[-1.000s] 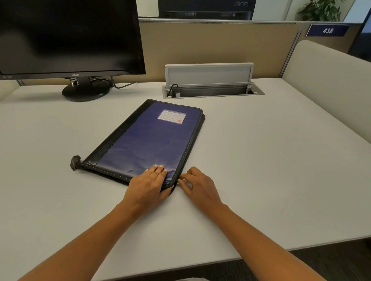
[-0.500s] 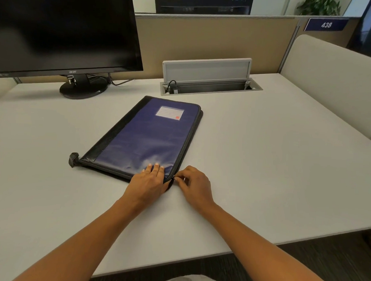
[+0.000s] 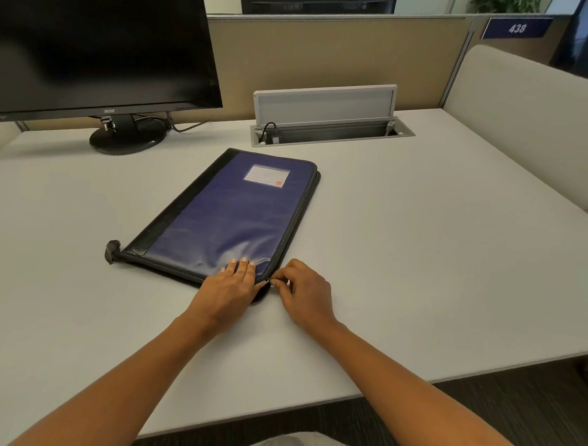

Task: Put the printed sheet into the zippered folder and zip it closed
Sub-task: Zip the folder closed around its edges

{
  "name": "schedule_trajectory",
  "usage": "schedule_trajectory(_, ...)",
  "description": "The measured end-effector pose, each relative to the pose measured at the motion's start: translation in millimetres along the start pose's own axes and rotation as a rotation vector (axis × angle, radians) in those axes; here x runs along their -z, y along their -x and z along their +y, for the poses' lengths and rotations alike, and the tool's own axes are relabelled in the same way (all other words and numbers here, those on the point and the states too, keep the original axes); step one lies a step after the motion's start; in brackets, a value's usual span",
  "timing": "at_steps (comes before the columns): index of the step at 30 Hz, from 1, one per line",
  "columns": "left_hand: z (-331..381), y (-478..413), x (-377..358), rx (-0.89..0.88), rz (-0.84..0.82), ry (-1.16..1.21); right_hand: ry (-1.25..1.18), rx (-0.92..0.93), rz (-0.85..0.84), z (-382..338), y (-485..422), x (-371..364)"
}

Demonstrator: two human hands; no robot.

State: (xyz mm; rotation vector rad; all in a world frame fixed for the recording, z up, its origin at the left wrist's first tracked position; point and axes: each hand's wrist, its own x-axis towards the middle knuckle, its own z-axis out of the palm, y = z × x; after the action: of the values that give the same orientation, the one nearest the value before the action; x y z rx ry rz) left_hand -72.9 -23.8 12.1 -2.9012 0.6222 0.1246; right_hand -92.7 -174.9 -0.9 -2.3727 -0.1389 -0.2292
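A blue zippered folder [image 3: 229, 214] with a black spine and a white label lies flat and closed on the white desk [image 3: 418, 244], angled toward the back right. My left hand [image 3: 232, 287] presses flat on its near right corner. My right hand [image 3: 302, 290] sits just beside that corner, thumb and forefinger pinched on the small metal zipper pull [image 3: 269, 282]. No printed sheet is visible.
A black monitor [image 3: 92, 45] on a round stand fills the back left. An open cable tray [image 3: 329, 132] with a raised lid sits behind the folder. A padded partition [image 3: 529, 124] borders the right side. The desk's near edge runs below my forearms.
My right hand has closed its fingers onto the zipper pull at the folder's near corner. My left hand stays pressed on the folder. The folder has not shifted.
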Motion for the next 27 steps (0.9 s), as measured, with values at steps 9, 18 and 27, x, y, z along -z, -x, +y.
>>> schedule_trajectory(9,-2,5,14,-0.02,0.113,0.143,-0.114,-0.055,0.051,-1,-1,-4)
schedule_trajectory(18,-4,8,14,-0.015,0.118,0.132,-0.105,0.022,0.041,-5,6,-7)
schedule_trajectory(27,1,12,21,-0.041,0.089,0.077,0.001,-0.011,0.047,-1,-2,-8)
